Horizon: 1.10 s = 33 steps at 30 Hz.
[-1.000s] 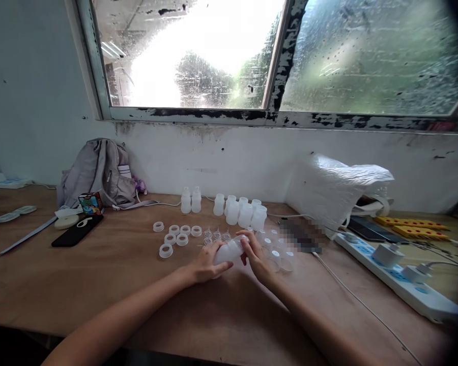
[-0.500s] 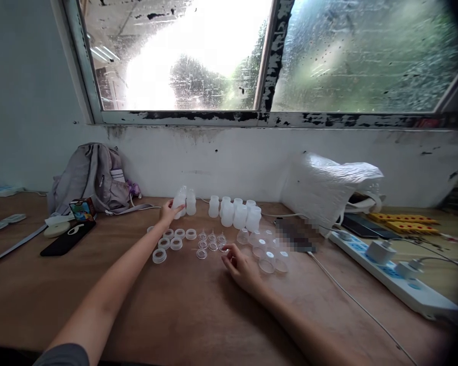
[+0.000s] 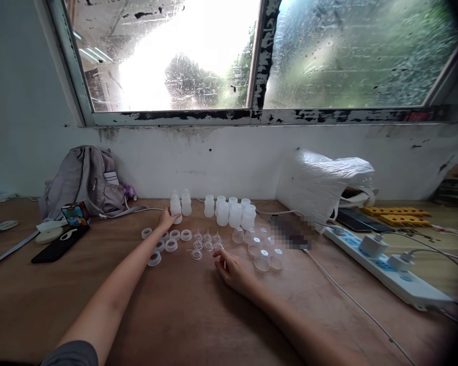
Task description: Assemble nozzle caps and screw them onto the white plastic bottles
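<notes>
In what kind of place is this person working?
Perhaps a small workshop: rows of bottles and loose rings cover a bare worktable, beside a long power strip.

Resembles a workroom or small workshop; cannot be classified more precisely. Has a long table point(image 3: 175, 305) against a plain, stained wall point(image 3: 156, 157), below a wide window point(image 3: 347, 56) with peeling frame paint and spotted glass. Carries like parts in separate groups: white rings point(image 3: 171, 249), clear teat-shaped pieces point(image 3: 196, 255), translucent bottles point(image 3: 234, 216) and clear domed caps point(image 3: 261, 264). Includes a power strip point(image 3: 416, 290) with plugs point(image 3: 373, 245) at the right. Shows tube lights point(image 3: 99, 54) in the left pane. Also accommodates a personal backpack point(image 3: 76, 178) at the left.
</notes>
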{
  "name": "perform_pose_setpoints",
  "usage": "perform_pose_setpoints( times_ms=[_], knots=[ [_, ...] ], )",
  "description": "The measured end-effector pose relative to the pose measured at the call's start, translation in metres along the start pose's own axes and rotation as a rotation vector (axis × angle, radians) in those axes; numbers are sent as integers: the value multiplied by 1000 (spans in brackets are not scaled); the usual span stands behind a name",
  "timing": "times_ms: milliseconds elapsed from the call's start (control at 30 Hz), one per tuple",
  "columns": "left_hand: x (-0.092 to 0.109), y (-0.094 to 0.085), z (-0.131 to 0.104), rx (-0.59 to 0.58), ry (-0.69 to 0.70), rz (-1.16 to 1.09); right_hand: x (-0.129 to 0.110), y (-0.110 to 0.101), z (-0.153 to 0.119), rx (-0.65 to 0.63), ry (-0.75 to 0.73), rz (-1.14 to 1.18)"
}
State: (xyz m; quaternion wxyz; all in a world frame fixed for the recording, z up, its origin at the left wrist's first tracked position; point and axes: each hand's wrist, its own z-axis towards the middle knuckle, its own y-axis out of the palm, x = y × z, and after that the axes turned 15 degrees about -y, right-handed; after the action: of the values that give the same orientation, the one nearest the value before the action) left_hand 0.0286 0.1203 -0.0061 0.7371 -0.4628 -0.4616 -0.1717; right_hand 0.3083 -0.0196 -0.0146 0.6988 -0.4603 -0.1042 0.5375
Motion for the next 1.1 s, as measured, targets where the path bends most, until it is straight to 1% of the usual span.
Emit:
perform_pose_setpoints(
  times_ms=[167, 300, 333, 400, 433, 500, 567, 667, 800, 900, 967, 1033, 1100],
  knots=[
    [2, -8, -15, 93, 68, 121, 1, -1, 0, -20, -7, -36],
    [2, -27, -45, 60, 158, 224, 1, 1, 0, -40, -4, -54],
    [2, -33, -55, 38, 199, 263, 0, 2, 0, -45, -2, -58],
    [0, -44, -76, 44, 390, 472, 0, 3, 0, -51, 6, -69],
    [-1, -49, -87, 34, 463, 557, -1, 4, 0, -53, 13, -78],
    [-5, -57, -105, 16, 546, 679, -2, 5, 2, -59, 36, -102],
    [-9, -60, -118, 11, 585, 741, -5, 7, 4, -78, 67, -139],
    [-11, -59, -123, -7, 647, 768, -9, 10, 10, -135, 90, -194],
    [-2, -48, -120, -30, 686, 711, -12, 20, 23, -159, 148, -271],
    [9, -36, -123, 2, 672, 594, -13, 27, 33, -172, 207, -324],
    [15, -29, -129, 20, 658, 489, -13, 28, 36, -190, 207, -337],
    [18, -23, -138, 4, 674, 389, -13, 27, 37, -211, 172, -320],
    [19, -20, -147, -50, 739, 326, -13, 25, 36, -225, 139, -292]
  ],
)
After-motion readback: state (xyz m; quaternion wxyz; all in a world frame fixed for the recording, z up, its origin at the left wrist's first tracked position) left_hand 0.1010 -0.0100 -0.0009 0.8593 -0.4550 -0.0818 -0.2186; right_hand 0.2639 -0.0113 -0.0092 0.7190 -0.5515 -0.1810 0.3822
